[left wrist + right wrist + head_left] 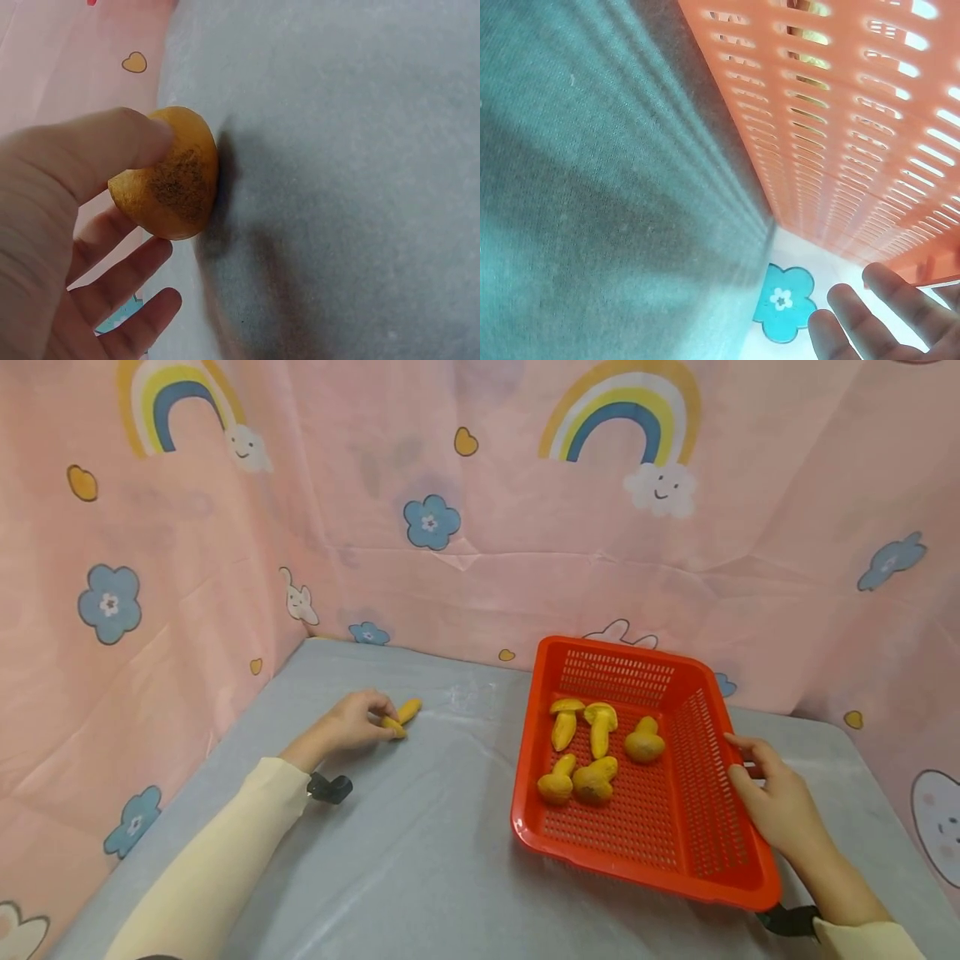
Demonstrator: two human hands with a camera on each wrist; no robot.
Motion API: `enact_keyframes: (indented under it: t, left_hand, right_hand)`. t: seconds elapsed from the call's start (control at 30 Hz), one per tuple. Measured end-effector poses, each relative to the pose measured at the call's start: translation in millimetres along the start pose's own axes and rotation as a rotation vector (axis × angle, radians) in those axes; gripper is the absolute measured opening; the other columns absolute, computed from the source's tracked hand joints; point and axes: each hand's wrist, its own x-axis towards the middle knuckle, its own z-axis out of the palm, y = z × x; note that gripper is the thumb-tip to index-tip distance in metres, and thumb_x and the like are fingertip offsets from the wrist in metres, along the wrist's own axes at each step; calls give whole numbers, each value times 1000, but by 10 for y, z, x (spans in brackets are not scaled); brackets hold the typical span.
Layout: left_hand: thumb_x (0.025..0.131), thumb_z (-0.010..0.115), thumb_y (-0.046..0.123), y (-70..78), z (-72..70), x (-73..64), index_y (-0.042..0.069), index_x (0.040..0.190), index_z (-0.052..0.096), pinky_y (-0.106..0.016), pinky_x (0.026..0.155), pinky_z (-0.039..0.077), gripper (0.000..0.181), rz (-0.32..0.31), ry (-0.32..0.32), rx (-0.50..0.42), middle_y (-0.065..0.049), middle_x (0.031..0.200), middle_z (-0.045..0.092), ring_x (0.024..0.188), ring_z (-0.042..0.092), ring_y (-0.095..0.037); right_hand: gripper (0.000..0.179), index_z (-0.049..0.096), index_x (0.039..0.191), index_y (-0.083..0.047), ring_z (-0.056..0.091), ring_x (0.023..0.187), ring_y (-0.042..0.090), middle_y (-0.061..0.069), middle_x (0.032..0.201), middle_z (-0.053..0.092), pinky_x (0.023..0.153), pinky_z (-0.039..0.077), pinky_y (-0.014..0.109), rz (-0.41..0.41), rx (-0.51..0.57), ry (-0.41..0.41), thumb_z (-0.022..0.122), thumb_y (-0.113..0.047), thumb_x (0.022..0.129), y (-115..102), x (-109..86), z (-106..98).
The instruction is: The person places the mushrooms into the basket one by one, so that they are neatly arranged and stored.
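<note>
My left hand [358, 720] pinches a yellow mushroom [409, 711] at the left of the table, thumb against its cap. In the left wrist view the mushroom's rounded cap [184, 184] shows a dark rough patch, close over the cloth; its stem is hidden there. On the right stands a red plastic basket [675, 885] with slotted walls. My right hand [783, 806] grips its right rim. Several yellow mushrooms lie inside the basket, among them an upright-lying one [600, 731] and one at the right [645, 741].
A grey-blue cloth [420, 860] covers the table. Pink curtains [360, 468] printed with rainbows, flowers and hearts enclose the left, back and right sides. The basket's far end is near the back curtain.
</note>
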Motion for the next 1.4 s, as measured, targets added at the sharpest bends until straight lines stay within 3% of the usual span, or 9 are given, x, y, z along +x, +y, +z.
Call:
enact_keyframes:
  t: [0.1, 0.3, 0.5, 0.73, 0.97, 1.03, 1.2, 1.27, 1.4]
  left_hand:
    - [80, 78, 21, -7, -1, 4, 19, 88, 69, -46, 98, 45, 12, 14, 9, 1, -2, 101, 67, 108, 58, -25]
    - [79, 79, 23, -10, 5, 19, 19, 89, 70, -47, 98, 45, 14, 45, 29, -4, -1, 100, 67, 106, 59, -24]
    - [80, 78, 21, -5, 6, 32, 20, 89, 70, -47, 98, 45, 13, 51, 38, 0, -2, 100, 68, 106, 59, -24]
    - [80, 78, 24, 33, -23, 19, 18, 92, 70, -47, 97, 45, 15, 34, 59, 14, -3, 103, 67, 107, 59, -25]
    - [80, 78, 23, 76, -76, 12, 17, 94, 70, -49, 97, 45, 18, 34, 85, -4, -4, 104, 67, 109, 59, -27]
    - [80, 77, 23, 87, -84, 12, 17, 94, 70, -48, 97, 45, 17, 36, 88, -10, -4, 104, 67, 109, 59, -26]
    - [81, 76, 20, 118, -95, 8, 15, 94, 69, -48, 94, 46, 16, 65, 104, -11, -5, 103, 66, 107, 59, -27]
    - [81, 76, 19, 139, -101, 5, 14, 94, 69, -48, 93, 47, 16, 74, 111, -7, -6, 103, 66, 106, 59, -28]
    - [82, 76, 19, 178, -106, -1, 13, 94, 69, -47, 94, 47, 15, 84, 118, 15, -6, 103, 66, 105, 60, -27]
  right_hand:
    - [45, 43, 140, -2, 41, 74, -18, 32, 114, 58, 51, 49, 22, 5, 5, -5, 41, -19, 99, -1, 11, -5]
    - [46, 42, 141, -1, 53, 77, -1, 32, 114, 57, 51, 50, 22, 12, 2, -11, 41, -19, 99, -10, 12, -4]
    - [45, 43, 140, -1, 42, 74, -17, 32, 113, 58, 51, 49, 22, 5, -4, 0, 42, -18, 99, -7, 8, -5]
    - [45, 42, 141, -1, 60, 81, 25, 32, 114, 57, 50, 49, 22, 15, -9, -4, 41, -19, 99, -12, 11, 4]
    - [46, 42, 141, -2, 44, 75, -14, 32, 114, 57, 51, 50, 22, 17, -1, -6, 41, -19, 99, 6, 3, 0]
    - [46, 41, 142, -2, 47, 75, -12, 32, 114, 57, 51, 50, 22, 20, 2, -10, 41, -19, 99, 5, 1, 2]
    - [46, 41, 142, -2, 60, 78, 18, 32, 114, 57, 50, 50, 22, 25, -6, -12, 41, -19, 99, -1, 4, 8]
    - [46, 41, 142, -2, 59, 78, 13, 32, 114, 57, 51, 50, 23, 23, -7, -13, 41, -19, 99, -2, 6, 3]
    - [46, 42, 142, -2, 46, 76, -13, 31, 114, 57, 51, 49, 23, 7, 1, -12, 41, -20, 99, -7, 6, -9]
